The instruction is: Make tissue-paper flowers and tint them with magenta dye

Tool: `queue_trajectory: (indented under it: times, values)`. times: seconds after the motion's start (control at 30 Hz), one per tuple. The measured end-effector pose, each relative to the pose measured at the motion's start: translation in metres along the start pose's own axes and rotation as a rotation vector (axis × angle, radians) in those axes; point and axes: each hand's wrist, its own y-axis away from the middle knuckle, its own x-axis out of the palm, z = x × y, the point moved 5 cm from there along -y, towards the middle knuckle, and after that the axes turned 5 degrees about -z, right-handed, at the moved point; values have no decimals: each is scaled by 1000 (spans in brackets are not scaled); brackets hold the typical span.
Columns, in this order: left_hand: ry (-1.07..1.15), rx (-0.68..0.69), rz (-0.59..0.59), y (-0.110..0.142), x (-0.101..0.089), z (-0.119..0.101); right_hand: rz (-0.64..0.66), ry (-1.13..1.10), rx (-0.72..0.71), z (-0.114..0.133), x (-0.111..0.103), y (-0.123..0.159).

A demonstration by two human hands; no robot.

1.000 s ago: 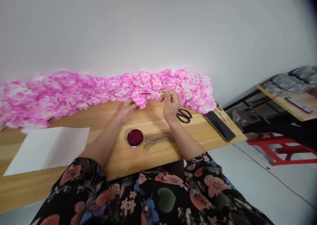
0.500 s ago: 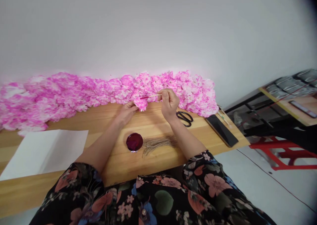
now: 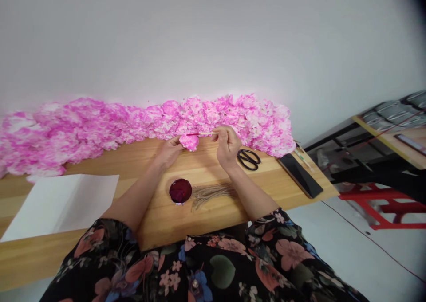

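A pink-and-white flower [image 3: 189, 143] is pinched in the fingers of my left hand [image 3: 169, 151], just above the table. My right hand [image 3: 227, 146] is closed around a thin pale stick [image 3: 207, 133] whose far end is dark red; I cannot tell whether it is a brush or a plain stick. That red end lies across the top of the flower. Below my hands stands a small round dish of dark red liquid [image 3: 180, 190]. Thin brown strings [image 3: 213, 194] lie beside the dish, partly behind my right forearm.
Pink flowers [image 3: 100, 124] are heaped along the wall. Black-handled scissors [image 3: 248, 159] and a phone [image 3: 300, 176] lie to the right on the wooden table [image 3: 196, 224]. White paper [image 3: 63, 204] is at the left. A red stool [image 3: 382, 206] stands off the right edge.
The stick has tilted closer to level and its red end has moved slightly left and down over the flower. My right hand has dropped a little; the left has barely moved.
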Motion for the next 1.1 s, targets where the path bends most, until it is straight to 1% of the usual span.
queue_trajectory:
  times: [0.17, 0.27, 0.37, 0.43, 0.67, 0.8, 0.93, 1.0, 1.1]
  values:
    - [-23, 8, -3, -1, -2, 0, 27, 19, -51, 3, -3, 5]
    - [-27, 14, -4, -2, -2, 2, 48, 27, -120, 6, -3, 5]
    - [-28, 15, -2, -2, -2, 2, 66, -12, -198, 9, -3, 6]
    - [-23, 12, -5, -1, -1, 0, 76, -23, -218, 9, -3, 7]
    - [-28, 3, 1, 1, 2, -4, 120, 26, -165, 5, -1, 8]
    - [-48, 11, -4, 1, 2, -2, 140, 18, -176, 4, 1, 8]
    - [-68, 25, -1, 0, 2, 0, 171, 56, -169, 3, 4, 9]
    - [-64, 23, 0, 0, 2, 0, 155, 57, -152, 3, 3, 8]
    - [-35, 9, -8, 0, 1, -1, 60, 6, -79, 2, -1, 5]
